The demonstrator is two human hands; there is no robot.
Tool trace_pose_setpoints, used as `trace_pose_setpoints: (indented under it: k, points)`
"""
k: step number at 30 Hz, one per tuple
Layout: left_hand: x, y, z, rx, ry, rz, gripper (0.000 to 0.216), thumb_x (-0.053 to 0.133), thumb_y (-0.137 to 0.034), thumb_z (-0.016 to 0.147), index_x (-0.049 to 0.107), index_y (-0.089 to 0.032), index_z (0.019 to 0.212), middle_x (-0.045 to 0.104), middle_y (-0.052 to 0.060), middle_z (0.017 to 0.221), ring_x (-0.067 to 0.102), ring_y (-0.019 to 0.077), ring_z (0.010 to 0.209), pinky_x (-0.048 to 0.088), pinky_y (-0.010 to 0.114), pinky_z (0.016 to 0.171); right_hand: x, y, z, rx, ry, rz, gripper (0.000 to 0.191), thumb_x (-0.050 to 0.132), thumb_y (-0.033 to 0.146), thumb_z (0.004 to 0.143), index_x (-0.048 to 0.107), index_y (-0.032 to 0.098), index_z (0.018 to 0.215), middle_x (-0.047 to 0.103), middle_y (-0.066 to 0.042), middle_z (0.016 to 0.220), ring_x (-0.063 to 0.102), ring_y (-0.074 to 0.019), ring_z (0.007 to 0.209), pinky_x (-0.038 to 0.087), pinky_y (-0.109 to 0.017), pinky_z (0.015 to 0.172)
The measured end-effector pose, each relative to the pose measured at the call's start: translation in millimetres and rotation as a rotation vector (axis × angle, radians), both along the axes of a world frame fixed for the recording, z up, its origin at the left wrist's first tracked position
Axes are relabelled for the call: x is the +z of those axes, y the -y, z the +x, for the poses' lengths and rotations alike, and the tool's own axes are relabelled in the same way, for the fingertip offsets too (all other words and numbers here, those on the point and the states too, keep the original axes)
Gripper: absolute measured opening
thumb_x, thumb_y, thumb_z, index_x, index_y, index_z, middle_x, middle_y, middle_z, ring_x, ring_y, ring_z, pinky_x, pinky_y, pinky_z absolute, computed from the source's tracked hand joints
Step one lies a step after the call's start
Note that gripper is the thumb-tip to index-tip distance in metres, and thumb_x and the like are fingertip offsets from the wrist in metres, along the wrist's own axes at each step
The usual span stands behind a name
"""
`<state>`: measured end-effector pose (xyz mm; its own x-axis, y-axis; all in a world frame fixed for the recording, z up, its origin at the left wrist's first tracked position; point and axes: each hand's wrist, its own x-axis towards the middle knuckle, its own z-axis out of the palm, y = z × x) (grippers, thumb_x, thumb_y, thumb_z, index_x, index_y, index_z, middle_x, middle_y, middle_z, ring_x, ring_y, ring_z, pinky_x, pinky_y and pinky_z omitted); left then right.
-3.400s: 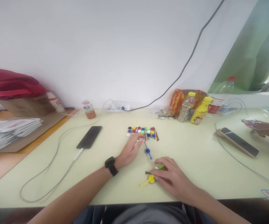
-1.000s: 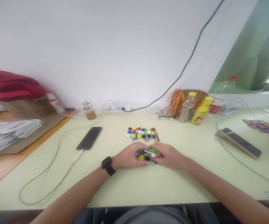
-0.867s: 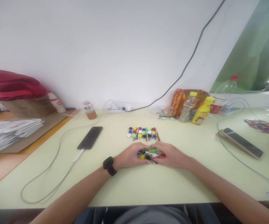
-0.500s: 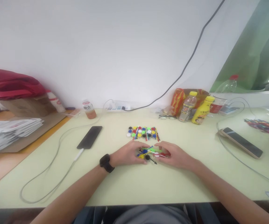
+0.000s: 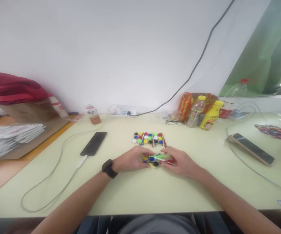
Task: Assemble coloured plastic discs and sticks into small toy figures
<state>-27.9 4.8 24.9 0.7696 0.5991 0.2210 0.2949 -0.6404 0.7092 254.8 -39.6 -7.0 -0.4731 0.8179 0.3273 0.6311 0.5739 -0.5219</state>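
Observation:
My left hand point(image 5: 133, 160), with a black watch on its wrist, curves around the left side of a small pile of coloured plastic pieces. My right hand point(image 5: 180, 161) curves around the right side. Thumb and fingers stand apart on both hands, and the fingertips reach the pile's edges. The pile mixes thin sticks with round discs: a black disc point(image 5: 156, 164) in front, a blue disc point(image 5: 151, 159) behind it, plus green, white, yellow and red pieces. Some pieces are partly hidden by my fingers. Just beyond lie neat groups of coloured discs point(image 5: 146, 137) with sticks between them.
On the left lie a dark phone point(image 5: 93, 143) and its white cable. A drink bottle point(image 5: 93, 114) and a power strip point(image 5: 121, 113) stand along the wall. At right are glasses point(image 5: 175, 122), yellow-capped bottles point(image 5: 211, 116), another phone point(image 5: 253, 149) and many coloured sticks point(image 5: 277, 131).
The pieces between my hands have shifted; the black stick that pointed toward the front right now lies more level. My left hand has moved slightly left, and my right hand has barely moved.

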Motion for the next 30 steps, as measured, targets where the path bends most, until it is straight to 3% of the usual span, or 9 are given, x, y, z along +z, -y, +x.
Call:
trace_pose_setpoints:
  k: [9, 21, 27, 30]
  points:
    - [-7.4, -3, -2, 0.047, -0.051, 0.002, 0.060, 0.088, -0.051, 0.075, 0.073, -0.026, 0.128, 0.076, 0.008, 0.119, 0.072, 0.0269, 0.103, 0.058, 0.036, 0.089, 1.8, -1, 11, 0.021, 0.000, -0.036, 0.043, 0.073, 0.043, 0.089, 0.063, 0.024, 0.127, 0.071, -0.007, 0.118, 0.069, -0.0194, 0.083, 0.055, -0.032, 0.075]
    - [-9.0, -8, -6, 0.104, -0.123, 0.083, 0.048, 0.081, -0.050, 0.083, 0.074, -0.025, 0.124, 0.078, 0.006, 0.105, 0.069, 0.0205, 0.087, 0.053, 0.030, 0.075, 3.7, -2, 12, 0.043, 0.014, -0.062, 0.032, 0.068, 0.043, 0.094, 0.065, 0.024, 0.120, 0.072, -0.006, 0.109, 0.068, -0.0215, 0.087, 0.053, -0.034, 0.077]
    - [-6.0, -7, -6, 0.115, -0.189, 0.167, 0.057, 0.079, -0.062, 0.081, 0.073, -0.027, 0.126, 0.077, 0.006, 0.111, 0.071, 0.0246, 0.096, 0.053, 0.035, 0.085, 0.8, -2, 13, 0.024, -0.012, -0.038, 0.034, 0.068, 0.048, 0.094, 0.065, 0.025, 0.119, 0.071, -0.006, 0.108, 0.067, -0.0210, 0.085, 0.054, -0.034, 0.075]
    - [-5.7, -4, -3, 0.116, -0.203, 0.216, 0.055, 0.076, -0.062, 0.084, 0.073, -0.027, 0.126, 0.077, 0.007, 0.111, 0.071, 0.0255, 0.098, 0.052, 0.034, 0.084, -2.6, -7, 17, -0.022, -0.046, 0.019, 0.029, 0.063, 0.047, 0.098, 0.065, 0.025, 0.117, 0.071, -0.007, 0.111, 0.068, -0.0230, 0.094, 0.055, -0.036, 0.082]
